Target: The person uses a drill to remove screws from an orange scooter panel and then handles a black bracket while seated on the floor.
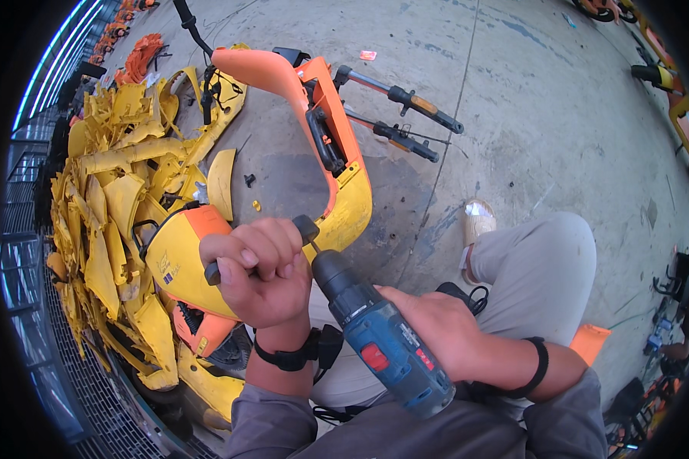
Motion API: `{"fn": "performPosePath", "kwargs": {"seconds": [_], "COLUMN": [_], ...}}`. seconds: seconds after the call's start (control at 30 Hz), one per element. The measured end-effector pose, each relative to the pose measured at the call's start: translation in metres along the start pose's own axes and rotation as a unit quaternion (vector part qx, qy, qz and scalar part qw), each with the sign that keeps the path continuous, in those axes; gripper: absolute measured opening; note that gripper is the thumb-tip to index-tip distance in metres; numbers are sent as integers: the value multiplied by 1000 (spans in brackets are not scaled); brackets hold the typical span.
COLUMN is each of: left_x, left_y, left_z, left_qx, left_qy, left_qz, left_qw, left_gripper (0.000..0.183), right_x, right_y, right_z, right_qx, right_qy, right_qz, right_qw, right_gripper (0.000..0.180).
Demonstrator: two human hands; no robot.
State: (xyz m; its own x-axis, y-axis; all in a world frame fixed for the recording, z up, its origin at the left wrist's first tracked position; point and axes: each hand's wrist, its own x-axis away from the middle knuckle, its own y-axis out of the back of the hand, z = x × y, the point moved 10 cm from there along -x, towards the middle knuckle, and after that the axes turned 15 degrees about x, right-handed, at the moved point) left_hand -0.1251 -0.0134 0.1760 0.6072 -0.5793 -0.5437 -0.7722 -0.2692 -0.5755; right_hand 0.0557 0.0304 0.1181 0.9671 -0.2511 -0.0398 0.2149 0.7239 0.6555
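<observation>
My right hand (pixel 436 324) grips a blue cordless drill (pixel 387 350) with a black chuck, pointed up and to the left. Its thin bit meets or passes close behind one end of a black cylindrical piece (pixel 305 228); contact is unclear. Around that piece my left hand (pixel 258 269) is closed in a fist, and most of it is hidden by the fingers. Beyond and below the hands is a partly stripped scooter, with an orange and yellow front body (pixel 347 212), a bare front fork (pixel 419 109) without a wheel and a yellow and orange rear body (pixel 184 261).
A large heap of broken yellow plastic panels (pixel 112 201) fills the left side. Small black and yellow bits (pixel 256 205) lie on the concrete floor (pixel 528 115). More scooters (pixel 686 115) stand along the right edge. At the lower right, another person's arm (pixel 678 349) shows.
</observation>
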Motion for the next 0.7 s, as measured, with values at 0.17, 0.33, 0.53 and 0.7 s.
{"fn": "performPosePath", "kwargs": {"seconds": [0.17, 0.33, 0.53, 0.7], "left_x": [-1, -1, 0, 0], "left_y": [-1, 1, 0, -1], "left_z": [1, 1, 3, 3], "left_qx": [8, 11, 15, 15], "left_qy": [-1, -3, -1, 0], "left_qz": [7, 1, 6, 7], "left_qw": [1000, 1000, 1000, 1000], "left_gripper": [21, 21, 21, 21], "right_x": [-1, 0, 1, 2], "right_y": [4, 5, -5, -2], "right_z": [4, 3, -4, -1], "right_qx": [-24, -9, -32, -38], "right_qy": [12, 12, -10, 0], "right_qz": [-22, -26, -8, -13], "right_qw": [999, 1000, 999, 999], "right_gripper": [78, 77, 87, 88]}}
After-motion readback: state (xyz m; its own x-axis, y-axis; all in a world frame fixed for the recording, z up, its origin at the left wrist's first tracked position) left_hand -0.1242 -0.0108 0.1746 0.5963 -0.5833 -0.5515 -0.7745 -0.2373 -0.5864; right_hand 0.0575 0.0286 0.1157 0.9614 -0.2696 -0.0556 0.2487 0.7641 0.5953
